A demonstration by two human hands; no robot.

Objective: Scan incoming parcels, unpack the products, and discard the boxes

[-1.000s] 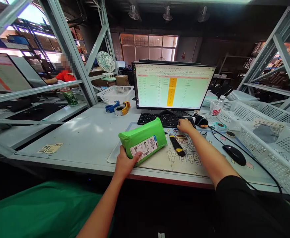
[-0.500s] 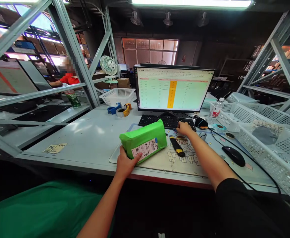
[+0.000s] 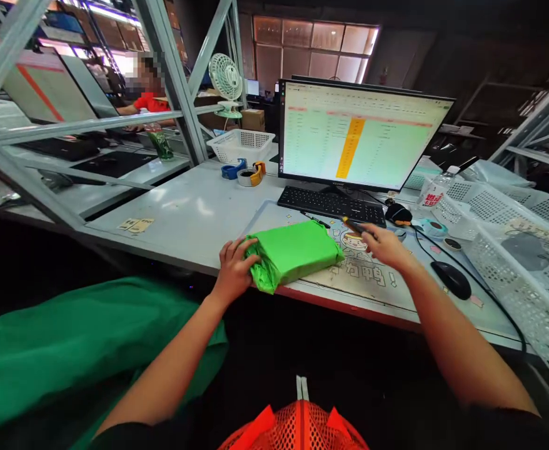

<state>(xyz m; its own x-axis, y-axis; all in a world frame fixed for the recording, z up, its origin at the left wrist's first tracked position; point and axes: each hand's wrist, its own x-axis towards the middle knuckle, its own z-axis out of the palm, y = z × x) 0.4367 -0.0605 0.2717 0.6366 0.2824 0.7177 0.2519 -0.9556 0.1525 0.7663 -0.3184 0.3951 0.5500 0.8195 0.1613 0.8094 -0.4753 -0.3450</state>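
Green and creased, the parcel (image 3: 297,247) occupies the centre of the frame, above the near edge of the printed mat (image 3: 274,215); we cannot tell whether its whole underside rests there. Our left hand (image 3: 234,270), just left of centre, has thumb and fingers clamped on the crumpled end of the parcel. Our right hand (image 3: 386,245), right of centre, has its fingers closed around a dark cutter (image 3: 356,227), whose yellow tip points toward the upper left, apart from the parcel. Behind the parcel we note a slim pen (image 3: 319,220), the black keyboard (image 3: 331,205) and, beyond, the monitor (image 3: 363,134), showing a table with one orange column. Toward the right edge we find the black mouse (image 3: 451,279), white perforated baskets (image 3: 523,294) and a labelled bottle (image 3: 436,187). Left of the monitor, a blue tape dispenser (image 3: 234,170) and a yellow tape dispenser (image 3: 258,173) sit on the pale desk (image 3: 185,209). At upper left we see a co-worker in red (image 3: 152,103); at lower centre, orange-red mesh (image 3: 302,428)
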